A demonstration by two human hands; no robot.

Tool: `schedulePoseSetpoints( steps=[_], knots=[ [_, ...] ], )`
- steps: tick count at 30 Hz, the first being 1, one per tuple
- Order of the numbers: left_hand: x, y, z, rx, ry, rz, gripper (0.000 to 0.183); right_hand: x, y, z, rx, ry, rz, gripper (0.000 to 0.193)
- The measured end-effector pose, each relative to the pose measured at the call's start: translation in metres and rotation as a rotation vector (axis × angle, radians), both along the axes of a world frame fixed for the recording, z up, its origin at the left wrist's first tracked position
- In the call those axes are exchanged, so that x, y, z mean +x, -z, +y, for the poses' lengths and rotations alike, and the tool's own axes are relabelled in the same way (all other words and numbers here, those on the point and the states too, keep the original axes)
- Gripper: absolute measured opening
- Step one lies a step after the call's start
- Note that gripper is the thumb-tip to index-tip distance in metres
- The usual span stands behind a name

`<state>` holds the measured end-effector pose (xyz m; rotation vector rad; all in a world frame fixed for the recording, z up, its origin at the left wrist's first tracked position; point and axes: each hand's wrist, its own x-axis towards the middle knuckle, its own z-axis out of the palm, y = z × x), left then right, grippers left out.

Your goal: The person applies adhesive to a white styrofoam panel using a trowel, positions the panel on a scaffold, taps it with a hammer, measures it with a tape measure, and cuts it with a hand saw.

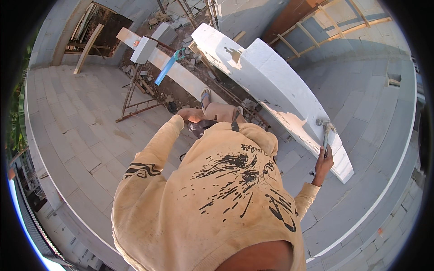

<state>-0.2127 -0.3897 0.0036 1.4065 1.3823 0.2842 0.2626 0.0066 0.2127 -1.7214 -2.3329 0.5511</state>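
My right hand [323,166] is closed round the handle of a hammer [326,134]. The hammer's head lies against the top of a low white block wall [282,83], close to its near right end. My left hand [191,115] is down by my thigh, beside dark cloth or a dark bag [201,128]; its fingers are too unclear to read. One sandalled foot [205,98] of mine stands on a long plank [169,67].
A blue-bladed handsaw [168,67] and a pale block [143,50] lie on the plank. A rusty metal trestle [135,97] stands to the left. Rubble [190,74] covers the ground below. Grey block walls surround me, with a wooden ladder-like frame [325,36] at the back right.
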Motion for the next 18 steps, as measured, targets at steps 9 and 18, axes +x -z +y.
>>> schedulePoseSetpoints(
  steps=[9, 18],
  knots=[
    [0.020, -0.034, 0.020, -0.246, -0.607, -0.020, 0.034, 0.003, -0.009, 0.031, 0.240, -0.140, -0.276, 0.034],
    [0.019, 0.009, 0.008, -0.299, -0.633, 0.228, 0.027, 0.009, 0.002, 0.056, 0.330, -0.237, -0.359, 0.033]
  ],
)
